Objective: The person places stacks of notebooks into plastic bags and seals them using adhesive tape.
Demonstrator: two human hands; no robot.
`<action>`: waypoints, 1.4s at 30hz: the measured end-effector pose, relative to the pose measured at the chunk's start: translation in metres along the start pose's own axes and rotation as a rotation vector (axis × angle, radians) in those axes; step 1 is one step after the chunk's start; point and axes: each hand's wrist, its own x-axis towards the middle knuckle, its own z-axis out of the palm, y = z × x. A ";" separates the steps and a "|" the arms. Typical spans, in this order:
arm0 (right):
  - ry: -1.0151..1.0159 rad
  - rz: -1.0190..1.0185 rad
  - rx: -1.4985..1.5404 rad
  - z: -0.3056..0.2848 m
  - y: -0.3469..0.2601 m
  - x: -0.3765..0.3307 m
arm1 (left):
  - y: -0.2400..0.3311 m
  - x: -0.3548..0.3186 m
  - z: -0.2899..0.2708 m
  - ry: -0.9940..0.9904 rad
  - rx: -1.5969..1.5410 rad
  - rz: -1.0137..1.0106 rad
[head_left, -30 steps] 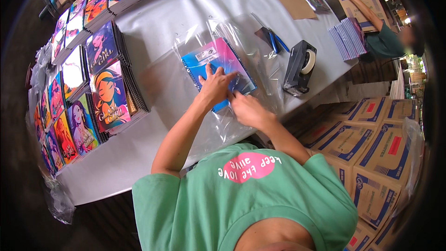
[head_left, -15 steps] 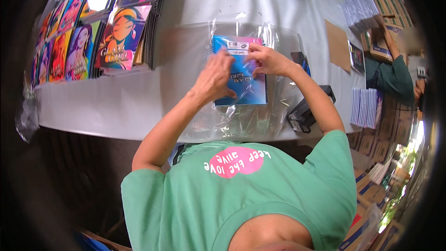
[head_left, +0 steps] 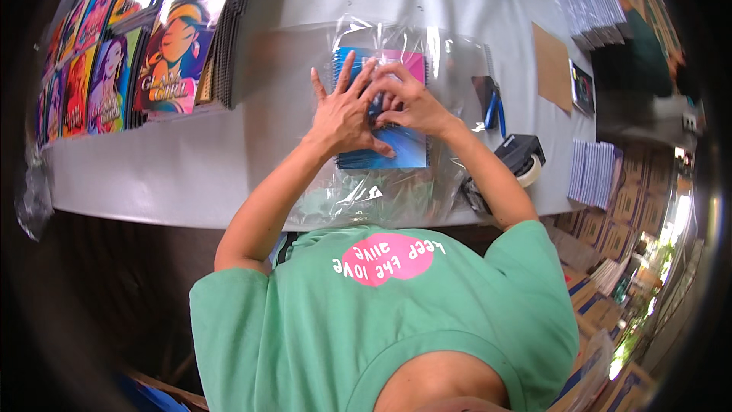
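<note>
A blue and pink spiral notebook (head_left: 408, 154) lies before me, with coils showing along its left and right edges. Clear plastic film (head_left: 347, 197) spreads around it; whether a layer also covers the notebook I cannot tell. My left hand (head_left: 345, 116) rests on the notebook's left half, palm down with fingers spread. Close against it, my right hand (head_left: 412, 103) has bent fingers, with thumb and fingertips drawn together over the middle of the cover. Anything small between those fingertips is hidden. The hands cover the white label near the notebook's top.
Stacks of colourful spiral notebooks (head_left: 174, 57) fill the left. Right of the film are a blue-handled tool (head_left: 495, 111) and a black tape dispenser (head_left: 520, 151). Farther right lie brown cardboard (head_left: 551, 69) and notebook stacks (head_left: 592, 174). A co-worker's dark sleeve (head_left: 646, 42) shows beyond.
My left hand has spread its fingers flat on the notebook. My right hand has come down from the label to beside the left hand, fingers curling. The whole view has shifted slightly.
</note>
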 end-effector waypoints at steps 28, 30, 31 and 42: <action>1.602 1.130 0.550 0.062 -0.026 -0.223 | -0.036 0.009 -0.006 -0.029 -0.359 0.006; 1.695 0.983 0.766 0.056 -0.001 -0.247 | -0.030 0.007 -0.009 -0.045 -0.359 0.014; 1.722 0.903 0.877 0.055 0.003 -0.249 | -0.031 0.007 -0.011 -0.049 -0.354 0.006; 1.752 1.135 -0.562 0.144 -0.023 -0.224 | -0.040 0.008 -0.008 0.036 -0.307 0.023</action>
